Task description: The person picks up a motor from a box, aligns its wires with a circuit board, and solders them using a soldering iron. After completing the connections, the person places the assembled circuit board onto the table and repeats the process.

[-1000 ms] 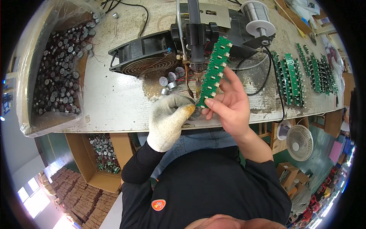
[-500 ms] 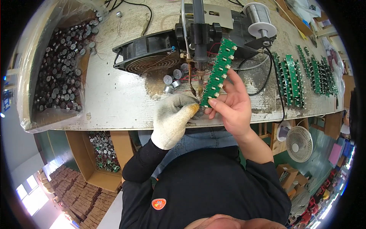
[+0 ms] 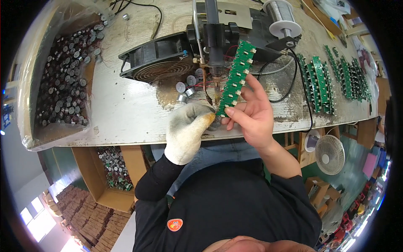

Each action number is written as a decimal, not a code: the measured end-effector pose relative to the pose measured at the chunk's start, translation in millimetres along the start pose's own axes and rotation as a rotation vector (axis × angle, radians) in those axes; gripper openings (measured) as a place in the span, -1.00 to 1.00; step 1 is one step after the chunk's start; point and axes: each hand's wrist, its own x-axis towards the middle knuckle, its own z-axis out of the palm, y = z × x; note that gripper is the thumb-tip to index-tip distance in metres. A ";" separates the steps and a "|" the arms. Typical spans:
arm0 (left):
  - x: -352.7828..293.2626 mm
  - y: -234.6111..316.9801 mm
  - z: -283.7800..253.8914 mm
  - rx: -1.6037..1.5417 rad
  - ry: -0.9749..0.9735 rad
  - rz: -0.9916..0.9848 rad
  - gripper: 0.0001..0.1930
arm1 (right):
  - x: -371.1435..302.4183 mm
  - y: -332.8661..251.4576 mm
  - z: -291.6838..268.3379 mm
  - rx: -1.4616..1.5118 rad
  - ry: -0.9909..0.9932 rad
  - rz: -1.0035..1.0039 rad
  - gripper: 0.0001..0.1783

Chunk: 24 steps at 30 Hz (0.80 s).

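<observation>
My right hand (image 3: 254, 119) is bare and pinches a long green circuit board strip (image 3: 235, 77) near its lower end. The strip slants up and away, with small white connectors along one edge. My left hand (image 3: 184, 132), in a whitish glove with a yellowed thumb tip, is closed at the strip's lower end; whatever its fingertips pinch is hidden. Just beyond both hands, an upright soldering iron (image 3: 216, 77) points down close to the strip. Beside it hangs a thin copper-coloured tube (image 3: 205, 86). Several small round metal cans (image 3: 180, 87) with red wires lie behind my left hand.
A black fan (image 3: 157, 59) stands behind the cans. A solder wire spool (image 3: 280, 21) sits at the back. To the left is a plastic-lined box (image 3: 31, 80) of wired metal cans. More green board strips (image 3: 321, 86) lie at right, past a black cable (image 3: 299, 80).
The whole view has shifted slightly, so the bench appears a little further left. Both hands keep their grips, and the board strip stays by the iron at nearly the same slant.
</observation>
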 end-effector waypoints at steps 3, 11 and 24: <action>-2.1 -0.4 0.3 -0.052 0.012 -0.066 -0.85 | -1.4 2.2 -0.7 -0.035 0.005 -0.006 -0.16; -3.5 2.3 -0.2 -0.039 -0.004 -0.055 -0.85 | -1.6 2.5 -1.5 -0.045 0.000 -0.001 -0.15; -5.3 -1.8 -0.3 -0.013 0.079 -0.002 -0.86 | -3.7 2.7 0.9 -0.072 -0.009 -0.013 -0.13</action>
